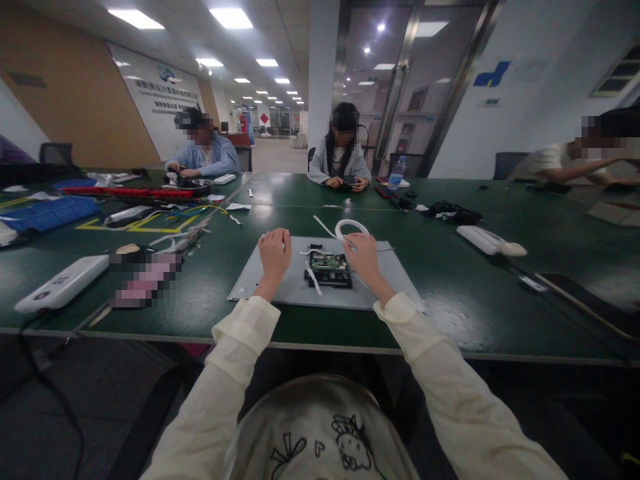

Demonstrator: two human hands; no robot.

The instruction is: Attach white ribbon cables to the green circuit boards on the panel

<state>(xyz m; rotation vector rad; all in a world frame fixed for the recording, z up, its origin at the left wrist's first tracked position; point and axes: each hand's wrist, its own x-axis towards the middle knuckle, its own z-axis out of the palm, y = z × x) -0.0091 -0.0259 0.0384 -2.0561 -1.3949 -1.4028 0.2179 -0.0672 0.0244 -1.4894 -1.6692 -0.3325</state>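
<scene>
My right hand [362, 256] has its fingers closed on a white coiled cord [345, 223], whose loop stands above the hand and whose loose end sticks out to the left. My left hand [275, 253] is over the left side of a grey mat [250, 277], its fingers curled down. What they hold, if anything, is hidden. Between both hands a green circuit board [327, 262] sits on a black frame [336, 280] on the mat. A white strip [314, 278] hangs over the frame's left front.
A white power strip [63, 283] and a blue tray [47, 215] are on the green table's left. At right are another white device [483, 241], a dark phone-like slab [590, 303] and black cables [453, 212]. A bottle [397, 175] stands farther back. Three people sit around the table.
</scene>
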